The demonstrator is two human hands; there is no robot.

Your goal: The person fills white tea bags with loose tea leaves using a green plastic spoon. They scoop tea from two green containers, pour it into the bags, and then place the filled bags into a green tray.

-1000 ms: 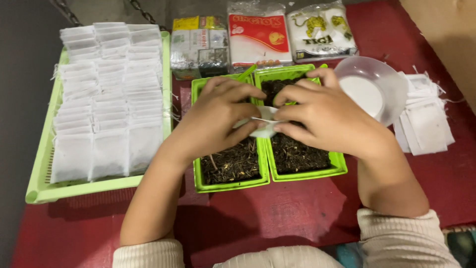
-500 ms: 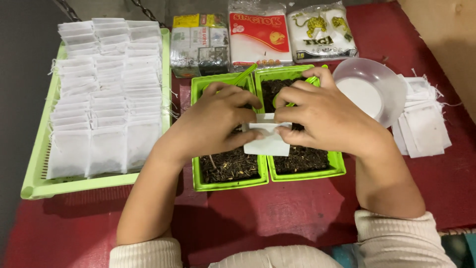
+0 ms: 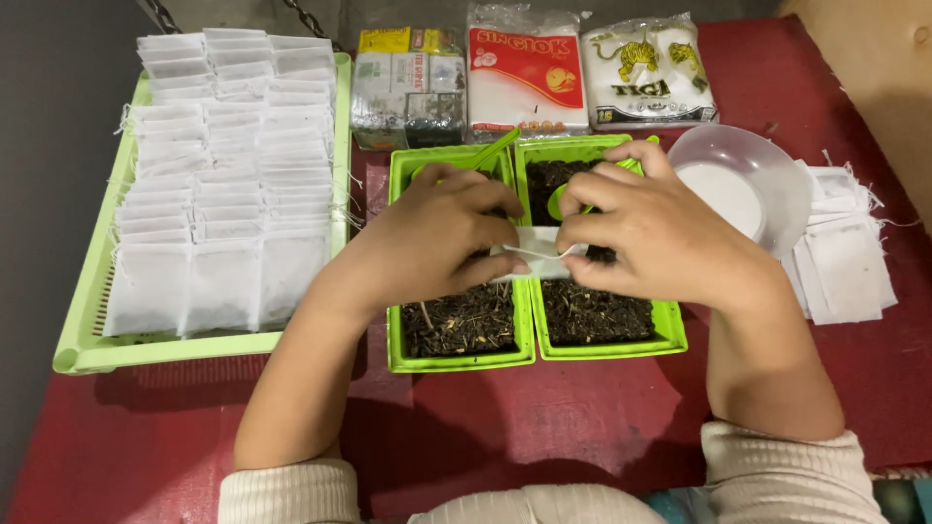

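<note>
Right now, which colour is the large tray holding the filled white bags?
Light green tray, clearest in the head view, at the left.

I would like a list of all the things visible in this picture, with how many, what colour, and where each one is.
small bag: one, white, pinched between both hands above the two small trays
small trays of dark loose leaves: two, green, side by side at centre
filled bags: many, white, in rows in the large tray
large tray: one, light green, at left
packets: three, mixed colours, along the far edge
bowl: one, clear plastic, right of the small trays
empty bags: a pile, white, far right
table: one, red
left hand: one, on the bag
right hand: one, on the bag
</note>
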